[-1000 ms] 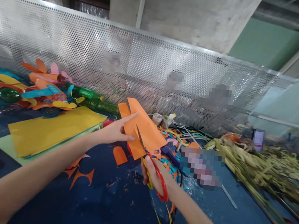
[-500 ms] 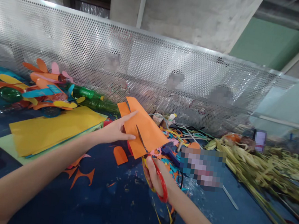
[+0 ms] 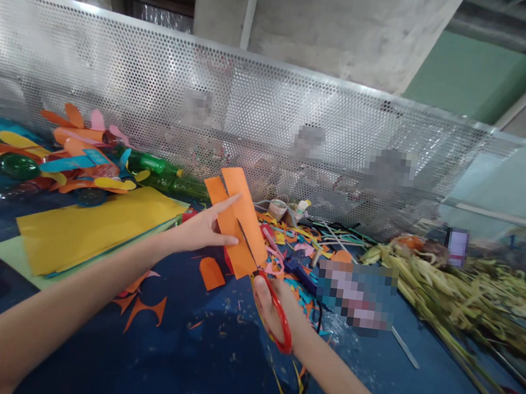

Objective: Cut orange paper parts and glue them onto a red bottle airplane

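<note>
My left hand (image 3: 206, 227) pinches a sheet of orange paper (image 3: 247, 217) above the table, thumb and index finger stretched over its face. A long slit runs through the sheet towards its lower right edge. My right hand (image 3: 273, 307) is closed round the red handle of a pair of scissors (image 3: 285, 334), whose blades lie at the paper's lower edge, partly hidden by it. Just below the sheet, a small rounded orange paper piece (image 3: 212, 274) rests on the blue table (image 3: 166, 364).
Yellow and green paper sheets (image 3: 96, 228) lie at left, near bottles with paper petals (image 3: 81, 155). Paper scraps (image 3: 148, 311) are scattered about. A blue glue gun (image 3: 302, 272) and dried husks (image 3: 424, 293) lie at right. A perforated metal screen (image 3: 255, 106) stands behind.
The right part of the orange paper has swung leftward and looks narrower. My right hand and the scissors have shifted very slightly; my left hand stays in place.
</note>
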`<action>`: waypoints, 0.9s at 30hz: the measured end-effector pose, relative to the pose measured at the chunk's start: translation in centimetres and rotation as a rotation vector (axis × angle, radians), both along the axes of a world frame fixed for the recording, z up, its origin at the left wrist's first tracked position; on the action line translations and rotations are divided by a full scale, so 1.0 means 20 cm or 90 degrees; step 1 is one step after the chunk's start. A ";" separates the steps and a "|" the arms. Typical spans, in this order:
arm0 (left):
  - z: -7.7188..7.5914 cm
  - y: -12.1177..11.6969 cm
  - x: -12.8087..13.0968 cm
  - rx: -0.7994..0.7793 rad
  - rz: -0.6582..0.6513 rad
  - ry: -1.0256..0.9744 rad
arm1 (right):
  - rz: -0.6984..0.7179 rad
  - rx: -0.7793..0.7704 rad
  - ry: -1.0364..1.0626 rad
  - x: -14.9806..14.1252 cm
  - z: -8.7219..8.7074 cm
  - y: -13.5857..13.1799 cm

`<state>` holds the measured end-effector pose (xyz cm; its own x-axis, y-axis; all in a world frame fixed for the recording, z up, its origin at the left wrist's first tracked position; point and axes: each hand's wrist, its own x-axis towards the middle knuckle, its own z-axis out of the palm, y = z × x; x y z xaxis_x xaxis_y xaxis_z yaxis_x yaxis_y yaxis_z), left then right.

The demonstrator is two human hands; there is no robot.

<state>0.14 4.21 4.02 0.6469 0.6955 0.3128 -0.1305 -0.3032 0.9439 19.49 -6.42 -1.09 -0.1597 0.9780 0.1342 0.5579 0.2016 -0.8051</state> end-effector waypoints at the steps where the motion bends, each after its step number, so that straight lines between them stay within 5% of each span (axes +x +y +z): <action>1: 0.00 0.00 0.00 -0.001 0.000 0.000 | -0.007 -0.024 0.010 -0.01 0.00 -0.01; 27: 0.01 -0.06 0.03 -0.066 -0.044 -0.010 | 0.055 0.013 -0.038 -0.01 0.03 -0.03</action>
<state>0.71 3.05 4.31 0.6896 0.6789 0.2522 -0.1631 -0.1937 0.9674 19.29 -6.95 -0.49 -0.2518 0.9575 0.1409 0.5847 0.2666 -0.7662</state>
